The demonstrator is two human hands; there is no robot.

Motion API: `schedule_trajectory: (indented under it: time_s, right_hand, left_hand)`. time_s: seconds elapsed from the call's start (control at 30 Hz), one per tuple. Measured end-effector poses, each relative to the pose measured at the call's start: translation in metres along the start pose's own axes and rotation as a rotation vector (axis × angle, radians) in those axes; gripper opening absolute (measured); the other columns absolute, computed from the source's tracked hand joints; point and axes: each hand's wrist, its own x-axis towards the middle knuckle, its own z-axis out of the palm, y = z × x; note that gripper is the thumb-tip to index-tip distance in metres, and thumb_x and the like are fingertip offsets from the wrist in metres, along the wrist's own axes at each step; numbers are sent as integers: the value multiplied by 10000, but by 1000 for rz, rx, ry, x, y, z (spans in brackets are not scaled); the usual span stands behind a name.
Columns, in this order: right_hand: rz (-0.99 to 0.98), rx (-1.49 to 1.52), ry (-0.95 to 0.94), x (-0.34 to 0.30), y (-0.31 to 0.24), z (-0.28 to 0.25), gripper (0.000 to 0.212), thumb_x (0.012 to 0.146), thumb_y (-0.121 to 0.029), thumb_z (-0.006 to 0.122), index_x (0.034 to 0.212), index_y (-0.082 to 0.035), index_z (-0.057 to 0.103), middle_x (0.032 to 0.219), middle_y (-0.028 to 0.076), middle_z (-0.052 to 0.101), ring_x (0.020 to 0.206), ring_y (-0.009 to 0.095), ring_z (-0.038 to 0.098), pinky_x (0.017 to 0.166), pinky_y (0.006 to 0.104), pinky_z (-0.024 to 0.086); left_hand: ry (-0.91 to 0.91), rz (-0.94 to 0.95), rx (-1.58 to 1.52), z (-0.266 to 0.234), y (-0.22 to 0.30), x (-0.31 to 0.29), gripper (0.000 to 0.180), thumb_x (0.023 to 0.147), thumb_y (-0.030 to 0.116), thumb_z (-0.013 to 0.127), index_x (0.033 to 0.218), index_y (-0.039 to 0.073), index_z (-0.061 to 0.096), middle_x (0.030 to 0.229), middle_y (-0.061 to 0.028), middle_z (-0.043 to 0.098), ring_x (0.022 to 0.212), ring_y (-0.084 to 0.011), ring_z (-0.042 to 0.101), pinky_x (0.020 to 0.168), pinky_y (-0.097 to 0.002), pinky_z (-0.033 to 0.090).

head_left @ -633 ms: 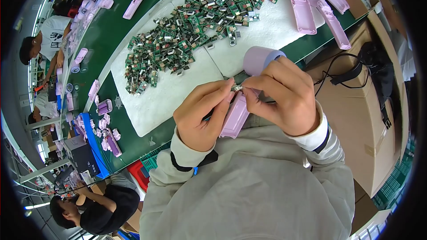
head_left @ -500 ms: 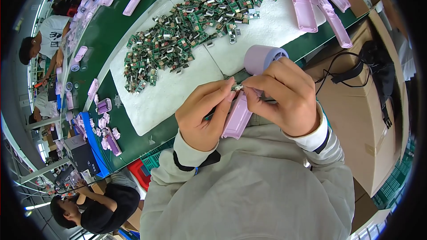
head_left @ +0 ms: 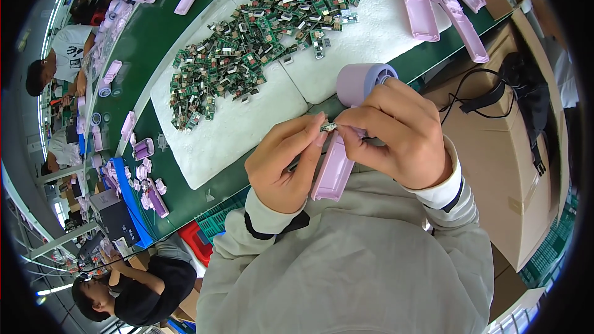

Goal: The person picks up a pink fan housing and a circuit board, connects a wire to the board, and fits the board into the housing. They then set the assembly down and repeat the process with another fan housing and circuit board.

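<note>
Between the thumb and finger of my left hand (head_left: 284, 164) is a small circuit board (head_left: 328, 127), held edge-up. My right hand (head_left: 396, 136) pinches close against the board's right end; what lies in its fingertips is too small to make out. Below both hands is a pink plastic housing with an open, hollow handle (head_left: 334, 170) pointing toward me. Its round lilac head (head_left: 359, 85) shows beyond my right fingers, which hide the part between. Whether my right hand also grips the housing I cannot tell.
A large pile of circuit boards (head_left: 247, 55) covers white foam sheets (head_left: 204, 161) on the green table. More pink housings (head_left: 421, 9) lie at the far right. Pink parts (head_left: 148, 188) lie at left by a blue strip. A cardboard box (head_left: 495, 167) stands right. Co-workers (head_left: 148, 287) sit at left.
The handle of the housing has shifted slightly right and toward me. Both hands stay together at the circuit board, with little movement.
</note>
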Motion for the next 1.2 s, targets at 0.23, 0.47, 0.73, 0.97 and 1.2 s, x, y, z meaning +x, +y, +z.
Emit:
schedule_trajectory:
  time_s: [0.23,0.47,0.73,0.97,1.2]
  right_hand:
    - [146,69,107,-11,-17,12,241,671,34,829,896,-17,759,727,32,565,604,186,524,531,314,390]
    - [187,137,156,-14,-17,21,214,724,24,847,921,-19,773,714,29,555,580,150,501,525,296,371]
    - [237,185,95,-12,-20,16,230,722,5,868,929,-32,776,718,30,546,582,121,478,520,277,353]
    - [220,204,165,0,-25,-3,159,754,-25,862,830,-27,722,721,30,543,580,116,448,520,276,342]
    - [341,111,142,-2,11,3,247,818,-55,819,697,-35,604,711,33,536,566,129,432,517,282,335]
  left_hand:
    - [29,109,243,5,7,-2,350,872,-130,715,1203,-17,737,1114,-179,722,922,-230,739,779,-292,586]
    - [24,154,349,5,14,-1,330,870,-133,710,1188,-46,733,1134,-200,696,941,-242,732,792,-304,593]
    - [-311,-470,-448,-26,24,17,581,886,-100,708,1433,-10,535,1183,-182,684,1037,-271,722,894,-339,593]
    - [-499,-795,-875,-93,36,68,626,922,-61,652,1498,3,417,1297,-207,647,1094,-327,707,973,-411,577]
    - [56,-488,-406,-175,-36,211,489,869,-50,643,1338,-100,512,1276,-244,639,1085,-371,698,997,-483,584]
